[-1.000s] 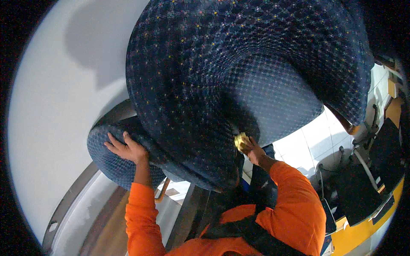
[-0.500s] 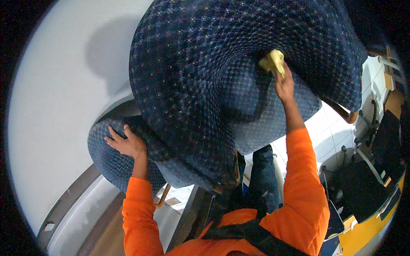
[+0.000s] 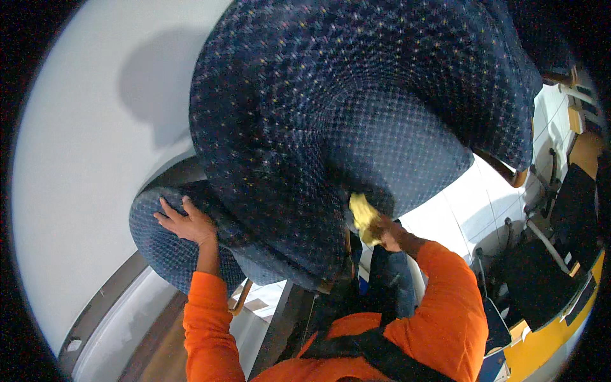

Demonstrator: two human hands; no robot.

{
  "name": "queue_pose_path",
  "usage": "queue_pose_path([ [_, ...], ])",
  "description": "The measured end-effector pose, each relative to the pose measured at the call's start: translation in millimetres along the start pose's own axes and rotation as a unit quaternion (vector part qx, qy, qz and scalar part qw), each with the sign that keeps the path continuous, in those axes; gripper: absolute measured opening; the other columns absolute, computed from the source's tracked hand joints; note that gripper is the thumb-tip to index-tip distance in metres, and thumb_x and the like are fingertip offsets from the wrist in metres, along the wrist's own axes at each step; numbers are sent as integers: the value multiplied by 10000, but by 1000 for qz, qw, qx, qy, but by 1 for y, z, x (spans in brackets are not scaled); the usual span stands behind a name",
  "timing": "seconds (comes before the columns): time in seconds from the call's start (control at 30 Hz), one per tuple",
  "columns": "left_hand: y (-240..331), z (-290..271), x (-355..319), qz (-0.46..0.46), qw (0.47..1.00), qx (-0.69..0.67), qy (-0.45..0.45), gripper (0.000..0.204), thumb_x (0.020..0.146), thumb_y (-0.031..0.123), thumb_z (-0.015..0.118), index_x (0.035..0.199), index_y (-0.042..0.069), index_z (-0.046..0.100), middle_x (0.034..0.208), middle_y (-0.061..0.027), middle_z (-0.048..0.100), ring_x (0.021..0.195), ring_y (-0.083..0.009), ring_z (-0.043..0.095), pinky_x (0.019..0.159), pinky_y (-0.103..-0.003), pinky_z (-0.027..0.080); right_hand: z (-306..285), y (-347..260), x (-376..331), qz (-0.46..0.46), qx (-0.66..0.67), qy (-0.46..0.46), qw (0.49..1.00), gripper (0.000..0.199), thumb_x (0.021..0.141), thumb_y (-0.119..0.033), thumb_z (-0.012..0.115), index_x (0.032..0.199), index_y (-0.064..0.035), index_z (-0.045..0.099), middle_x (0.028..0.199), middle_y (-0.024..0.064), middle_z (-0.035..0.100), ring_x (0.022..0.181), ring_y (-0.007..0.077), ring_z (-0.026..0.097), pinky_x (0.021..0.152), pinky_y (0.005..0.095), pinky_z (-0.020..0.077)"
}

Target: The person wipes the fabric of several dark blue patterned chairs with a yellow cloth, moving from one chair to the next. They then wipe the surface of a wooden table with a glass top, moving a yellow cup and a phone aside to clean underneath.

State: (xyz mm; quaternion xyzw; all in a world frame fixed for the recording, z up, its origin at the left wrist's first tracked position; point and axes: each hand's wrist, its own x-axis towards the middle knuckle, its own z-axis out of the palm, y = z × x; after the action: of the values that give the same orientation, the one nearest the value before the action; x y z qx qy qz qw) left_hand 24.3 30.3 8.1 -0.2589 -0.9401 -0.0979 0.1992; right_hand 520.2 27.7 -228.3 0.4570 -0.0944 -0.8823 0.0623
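Observation:
A large armchair (image 3: 267,95) in dark blue fabric with small light dots fills the upper middle. My right hand (image 3: 393,235) grips a yellow cloth (image 3: 363,213) at the near edge of its seat (image 3: 398,137); whether the cloth touches the fabric I cannot tell. On the left, a smaller rounded part in the same blue fabric (image 3: 162,254) sits beside the armchair, close to the wall. My left hand (image 3: 189,224) lies on top of it with fingers spread, holding nothing.
A white wall (image 3: 70,159) runs along the left. White floor tiles (image 3: 455,200) show right of the seat. Black chairs (image 3: 538,274) and a yellow surface (image 3: 547,334) are at the far right. My legs (image 3: 391,280) are close to the armchair's front.
My right hand has drawn the yellow cloth from the back of the seat toward me, to its near edge. My left hand stays on the smaller blue part.

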Motion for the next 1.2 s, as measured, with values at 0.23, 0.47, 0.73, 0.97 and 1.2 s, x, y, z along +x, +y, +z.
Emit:
queue_pose_path([
  [0.23, -2, 4, 0, -8, 1000, 8, -6, 596, 874, 388, 586, 1383, 120, 432, 1457, -332, 241, 1336, -490, 261, 1068, -558, 255, -61, -145, -28, -503, -626, 401, 440, 367, 917, -357, 532, 976, -15, 651, 840, 210, 664, 797, 378, 647, 722, 449, 505],
  [0.47, -5, 12, -3, 24, 1000, -10, -8, 622, 885, 427, 559, 1391, 89, 430, 1437, -340, 282, 1356, -458, 245, 1105, -503, 209, 58, -300, -1, -592, -556, 437, 386, 537, 847, -321, 590, 1307, -57, 507, 1416, 208, 376, 1295, 418, 343, 1077, 486, 271],
  [0.73, 7, 12, -4, -3, 999, -23, -31, 603, 891, 387, 555, 1404, 102, 414, 1480, -335, 180, 1374, -459, 204, 1098, -509, 219, 21, -29, 118, -503, -720, 282, 386, 547, 712, -105, 617, 1252, -100, 535, 1295, 220, 464, 1252, 433, 363, 1127, 537, 205],
  [0.97, -14, 13, -1, -10, 1000, -1, -18, 600, 884, 421, 560, 1406, 158, 423, 1481, -317, 202, 1371, -451, 224, 1090, -517, 238, 0, 38, 39, -341, -778, 220, 480, 373, 755, -272, 643, 1103, -137, 621, 989, 110, 648, 982, 346, 585, 902, 491, 401],
  [1.2, 1, 9, -1, -18, 1000, -7, -16, 595, 888, 424, 552, 1409, 168, 419, 1481, -316, 205, 1369, -452, 225, 1088, -517, 238, 75, -232, -42, -550, -447, 533, 462, 679, 852, -550, 563, 1344, -96, 450, 1213, 258, 533, 1047, 447, 545, 880, 499, 451],
])
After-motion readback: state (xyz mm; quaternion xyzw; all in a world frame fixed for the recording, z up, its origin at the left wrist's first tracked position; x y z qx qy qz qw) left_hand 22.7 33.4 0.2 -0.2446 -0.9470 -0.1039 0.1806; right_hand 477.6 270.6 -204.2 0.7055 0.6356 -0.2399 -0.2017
